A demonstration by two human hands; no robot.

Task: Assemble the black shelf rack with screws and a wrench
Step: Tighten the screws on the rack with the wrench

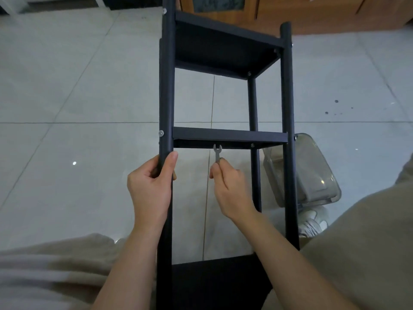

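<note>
**Three shelves, one wrench**

Three shelves showed on the black shelf rack (223,48), which ran out from the person's lap over the tiled floor (78,86). It looked stiff, smooth and probably light. The left hand (152,186) gripped its left post (166,86), a sound hold. The right hand (230,186) pinched the one small wrench (217,152). Six screw heads (161,133) were visible.

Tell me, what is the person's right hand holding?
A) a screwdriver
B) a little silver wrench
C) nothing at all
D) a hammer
B: the right hand pinches the handle of a small silver wrench, its open end up just below the middle shelf, while the left hand grips the rack's post.
</note>
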